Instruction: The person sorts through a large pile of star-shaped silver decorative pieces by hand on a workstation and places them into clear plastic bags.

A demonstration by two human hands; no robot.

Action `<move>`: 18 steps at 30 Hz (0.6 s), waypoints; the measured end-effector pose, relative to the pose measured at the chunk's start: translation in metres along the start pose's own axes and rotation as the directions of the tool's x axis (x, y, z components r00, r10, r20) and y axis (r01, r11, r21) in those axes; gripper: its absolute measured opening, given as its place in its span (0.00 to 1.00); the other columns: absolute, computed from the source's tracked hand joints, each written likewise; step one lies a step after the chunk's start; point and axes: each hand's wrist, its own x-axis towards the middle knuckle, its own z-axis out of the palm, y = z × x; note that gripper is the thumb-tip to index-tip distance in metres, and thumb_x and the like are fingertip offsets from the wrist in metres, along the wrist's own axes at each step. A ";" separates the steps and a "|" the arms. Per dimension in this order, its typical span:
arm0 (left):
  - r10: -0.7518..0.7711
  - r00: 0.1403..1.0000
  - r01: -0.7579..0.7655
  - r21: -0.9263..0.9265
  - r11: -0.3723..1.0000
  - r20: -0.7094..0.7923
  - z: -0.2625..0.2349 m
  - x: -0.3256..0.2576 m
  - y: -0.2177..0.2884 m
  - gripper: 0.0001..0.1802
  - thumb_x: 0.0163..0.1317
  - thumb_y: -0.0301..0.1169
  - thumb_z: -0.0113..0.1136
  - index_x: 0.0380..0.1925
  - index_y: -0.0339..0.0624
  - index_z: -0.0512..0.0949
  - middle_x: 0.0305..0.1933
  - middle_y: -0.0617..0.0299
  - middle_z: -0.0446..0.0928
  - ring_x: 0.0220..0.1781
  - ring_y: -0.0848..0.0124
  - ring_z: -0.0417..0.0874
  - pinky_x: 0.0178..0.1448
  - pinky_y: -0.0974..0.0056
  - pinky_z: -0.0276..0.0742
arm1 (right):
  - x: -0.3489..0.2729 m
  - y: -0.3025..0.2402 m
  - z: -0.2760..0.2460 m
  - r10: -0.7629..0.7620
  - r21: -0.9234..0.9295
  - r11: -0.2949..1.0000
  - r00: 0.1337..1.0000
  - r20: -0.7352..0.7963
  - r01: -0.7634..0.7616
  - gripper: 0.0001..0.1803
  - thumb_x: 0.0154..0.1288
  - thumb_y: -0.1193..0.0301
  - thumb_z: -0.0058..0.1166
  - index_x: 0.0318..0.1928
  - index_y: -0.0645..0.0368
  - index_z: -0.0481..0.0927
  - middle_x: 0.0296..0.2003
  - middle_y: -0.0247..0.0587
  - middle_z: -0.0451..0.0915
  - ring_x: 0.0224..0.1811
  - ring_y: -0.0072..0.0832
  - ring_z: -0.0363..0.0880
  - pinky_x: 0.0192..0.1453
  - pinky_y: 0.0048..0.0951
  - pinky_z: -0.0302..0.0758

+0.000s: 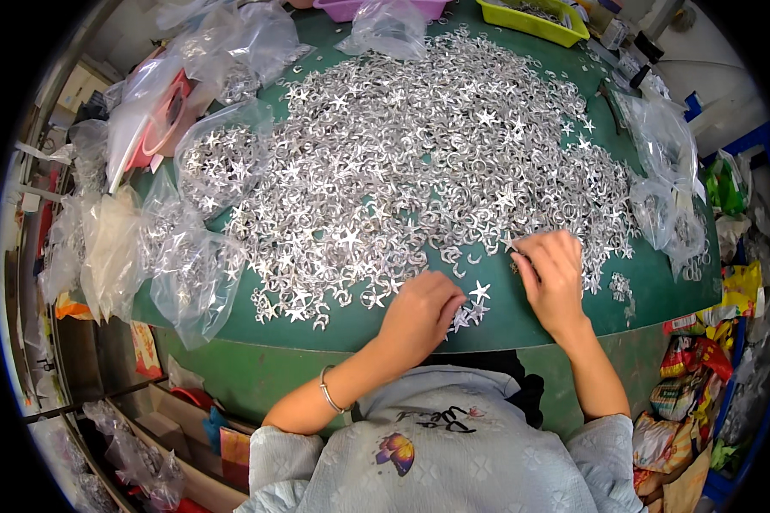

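Note:
A wide heap of small silvery metal pieces [385, 137], crescents and starfish shapes among them, is spread over the green table [385, 335]. My left hand [419, 309] rests low near the front edge with curled fingers; whatever they hold is hidden. Just right of its fingertips lie a few silver starfish pieces [479, 292] in a small group. At the heap's near edge, my right hand [553, 275] has thumb and fingers drawn together beside a starfish piece [509, 242]. Whether that piece is in the pinch cannot be made out.
Clear plastic bags of metal pieces [188, 282] line the table's left side, near a pink basket [164, 115]. More clear bags [663, 197] lie at the right edge. A yellow-green tray [535, 26] and a purple tray [381, 8] stand at the far edge.

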 end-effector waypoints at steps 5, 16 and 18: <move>-0.036 0.999 0.035 0.133 0.990 0.007 0.021 -0.008 0.012 0.20 0.54 0.24 0.62 0.48 0.40 0.73 0.53 0.55 0.70 0.54 0.56 0.71 0.55 0.53 0.65 | 0.006 0.010 0.011 0.042 -0.203 0.979 0.995 0.089 -0.023 0.15 0.54 0.70 0.61 0.44 0.57 0.79 0.50 0.40 0.71 0.53 0.40 0.67 0.55 0.43 0.62; 0.232 0.950 -0.267 0.157 0.951 0.210 0.035 -0.024 -0.005 0.19 0.54 0.25 0.62 0.48 0.37 0.75 0.58 0.52 0.69 0.66 0.53 0.64 0.70 0.44 0.57 | 0.007 0.009 0.011 0.014 -0.198 0.980 0.978 0.208 0.029 0.14 0.53 0.71 0.60 0.41 0.62 0.78 0.52 0.42 0.71 0.59 0.41 0.65 0.63 0.52 0.57; 0.218 0.957 -0.246 0.137 0.960 0.190 0.035 -0.024 -0.005 0.19 0.54 0.24 0.62 0.48 0.38 0.75 0.57 0.52 0.69 0.66 0.53 0.65 0.70 0.44 0.57 | 0.005 0.010 0.015 0.009 -0.213 0.976 0.982 0.187 0.032 0.14 0.53 0.71 0.60 0.40 0.62 0.78 0.52 0.43 0.71 0.59 0.42 0.65 0.63 0.53 0.57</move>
